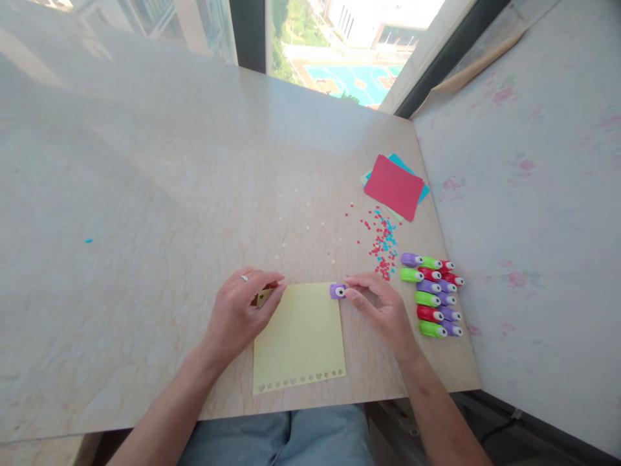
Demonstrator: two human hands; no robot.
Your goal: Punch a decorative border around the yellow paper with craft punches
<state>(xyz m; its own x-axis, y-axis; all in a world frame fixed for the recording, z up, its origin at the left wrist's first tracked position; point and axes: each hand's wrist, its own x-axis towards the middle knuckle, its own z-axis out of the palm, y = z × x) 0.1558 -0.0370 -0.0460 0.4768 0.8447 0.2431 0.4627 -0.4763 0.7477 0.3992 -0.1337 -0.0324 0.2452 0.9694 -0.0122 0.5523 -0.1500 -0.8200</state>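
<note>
A sheet of yellow paper (301, 336) lies in front of me, with a row of punched hearts, stars and flower-like shapes along its near edge. My left hand (247, 307), a ring on one finger, pinches the paper's far left corner. A star-shaped hole shows beneath those fingers. At the far right corner sits a small purple craft punch (334, 291) with a star on its white button. The fingers of my right hand (381, 307) grip the punch from its right side.
Several purple, green and red punches (429, 299) stand grouped at the right. Red and blue paper bits (383, 243) lie scattered beyond my right hand. Farther back are stacked coloured cards (394, 186), red on top. A blue scrap (88, 241) lies far left. A flowered wall (528, 213) borders the right.
</note>
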